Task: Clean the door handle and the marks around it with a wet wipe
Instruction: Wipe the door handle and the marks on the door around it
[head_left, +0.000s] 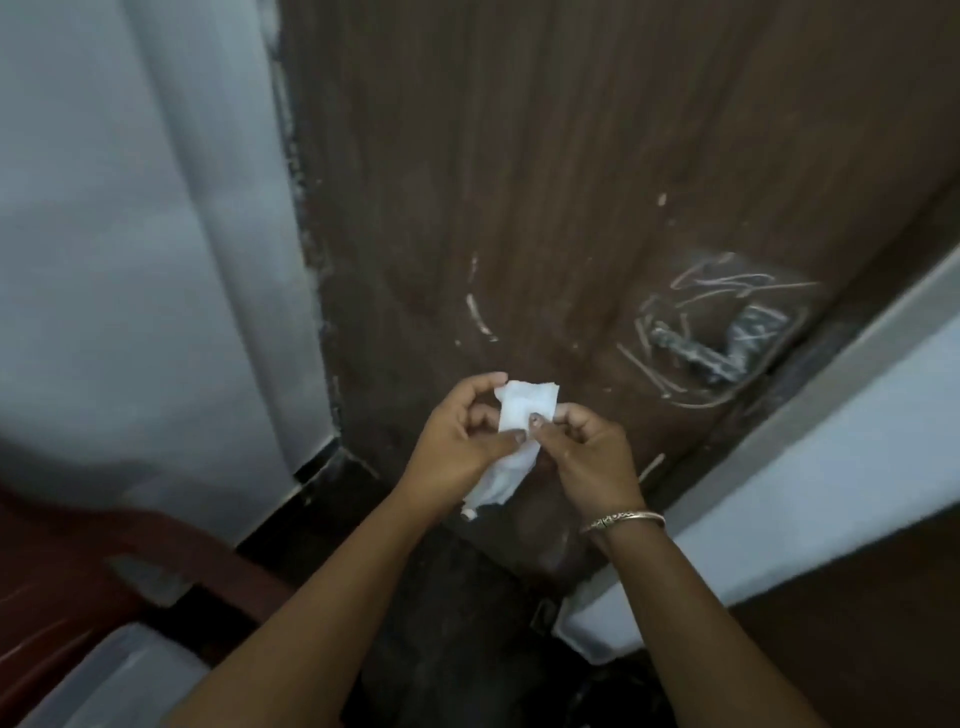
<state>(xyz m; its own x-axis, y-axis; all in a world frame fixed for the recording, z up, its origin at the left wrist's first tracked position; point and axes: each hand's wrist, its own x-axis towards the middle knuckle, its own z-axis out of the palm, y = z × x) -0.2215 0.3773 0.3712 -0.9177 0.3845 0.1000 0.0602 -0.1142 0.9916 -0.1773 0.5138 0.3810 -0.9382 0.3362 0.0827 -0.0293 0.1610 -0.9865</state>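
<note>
White crumpled wet wipe (522, 410) sits pretty much dead centre of the frame, a bit below the middle. It's pinched between both hands and not on the door yet.

Honestly, the thing I'd worry about is that it's bunched into a narrow wad with a tail hanging down. If it goes on the door like that, only a small patch does the rubbing, and I'd guess the pale scribbles just smear around instead of lifting. It could also slip out while being opened up, since only fingertips have it, and then it drops and picks up grit. Tugging too hard at the edges could tear it too.

Fingers:
- **Left hand** (457, 441): thumb and forefinger are closed in on the left edge of the wipe, and the other fingers curve around near it.
- **Right hand** (587, 447): this is the one with the thin silver metal bracelet (623, 519) at the wrist. It pinches the right edge with the thumb tip on the front and the fingers tucked in tight.

Both are narrow and both are gripping the wipe. Looks to me like spreading or refolding it.

Dark metal lever door handle (696, 353) is at the middle right of the frame, well apart from the wipe. Pale chalky scribble marks (748, 283) loop all round it, plus a few stray strokes (475, 312) further left, above the hands. It's all on the brown wood-grain door (519, 156).

Lower left there's a red plastic chair (78, 571) and a clear plastic box (104, 675). A white wall (130, 208) fills the upper left.
</note>
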